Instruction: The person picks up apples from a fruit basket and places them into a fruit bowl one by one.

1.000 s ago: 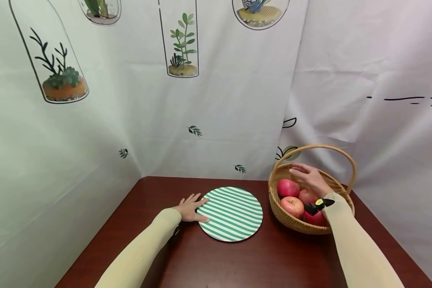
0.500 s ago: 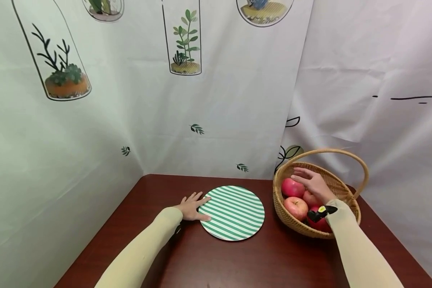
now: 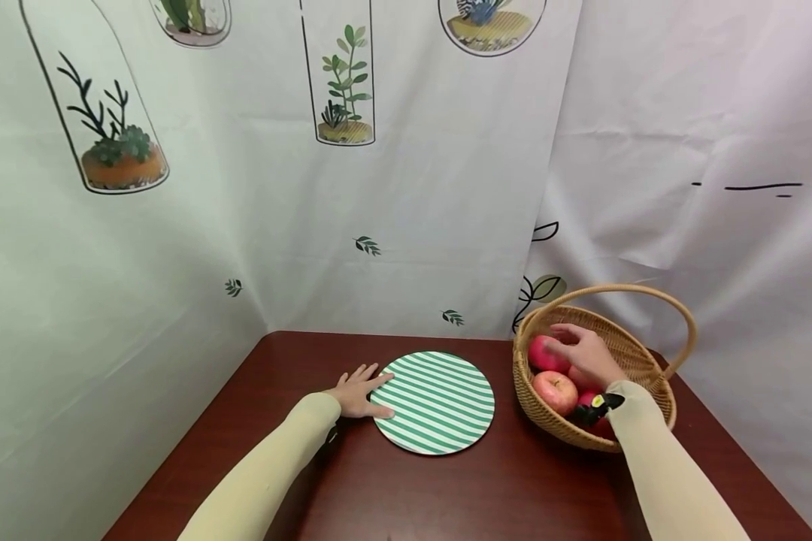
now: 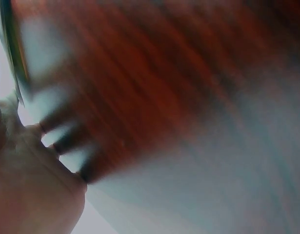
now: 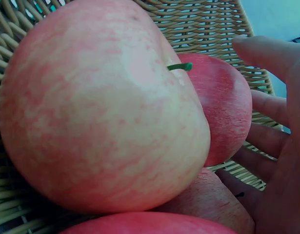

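My left hand point(image 3: 355, 394) rests with spread fingers at the left edge of a flat round mat point(image 3: 440, 406) striped green and white. In the left wrist view the same hand point(image 4: 37, 180) shows at the lower left, beside the mat's thin rim. My right hand point(image 3: 590, 355) reaches into a wicker basket point(image 3: 537, 417) of several apples. Its thumb is apart from the fingers, around a deep-red apple point(image 5: 223, 107); the fingertips are hidden behind that apple, so contact is unclear. A paler, streaked apple point(image 5: 101, 107) with a green stem lies nearer the wrist camera.
The basket's tall arched handle point(image 3: 622, 287) rises above the right hand. Both stand on a dark red-brown table point(image 3: 419, 500). White fabric walls point(image 3: 406, 195) with printed plants enclose the back and sides.
The right hand has lowered slightly toward the far red apple, its thumb now over it. The basket has shifted a little to the right. The left hand has stayed at the mat.
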A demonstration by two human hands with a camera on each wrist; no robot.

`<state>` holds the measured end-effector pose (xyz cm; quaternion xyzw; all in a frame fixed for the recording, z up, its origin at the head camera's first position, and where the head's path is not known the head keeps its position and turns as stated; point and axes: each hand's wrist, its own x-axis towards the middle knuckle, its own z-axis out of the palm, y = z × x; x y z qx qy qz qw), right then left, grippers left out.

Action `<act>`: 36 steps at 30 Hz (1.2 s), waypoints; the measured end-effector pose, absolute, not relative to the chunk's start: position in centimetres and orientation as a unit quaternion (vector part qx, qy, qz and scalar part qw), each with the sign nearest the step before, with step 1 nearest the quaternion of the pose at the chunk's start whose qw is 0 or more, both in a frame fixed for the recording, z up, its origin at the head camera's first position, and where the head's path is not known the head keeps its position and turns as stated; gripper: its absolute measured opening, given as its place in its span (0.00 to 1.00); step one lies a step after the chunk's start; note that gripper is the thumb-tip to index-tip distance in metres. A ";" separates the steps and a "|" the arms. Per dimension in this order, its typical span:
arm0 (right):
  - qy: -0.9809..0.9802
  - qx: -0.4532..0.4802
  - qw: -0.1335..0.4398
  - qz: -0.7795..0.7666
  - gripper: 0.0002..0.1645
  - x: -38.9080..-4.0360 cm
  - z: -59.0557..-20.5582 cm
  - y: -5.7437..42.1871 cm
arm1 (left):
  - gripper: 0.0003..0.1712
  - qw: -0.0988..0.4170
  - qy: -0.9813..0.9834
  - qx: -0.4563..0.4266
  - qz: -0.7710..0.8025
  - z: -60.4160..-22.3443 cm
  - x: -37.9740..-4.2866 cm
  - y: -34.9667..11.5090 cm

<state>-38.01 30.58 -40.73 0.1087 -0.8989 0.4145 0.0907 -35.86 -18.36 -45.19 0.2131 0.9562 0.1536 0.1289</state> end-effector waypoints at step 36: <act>-0.940 0.159 0.046 0.297 0.50 -38.9 -41.0 29.7 | 0.51 0.128 0.956 0.215 0.152 -45.4 -36.1 -18.4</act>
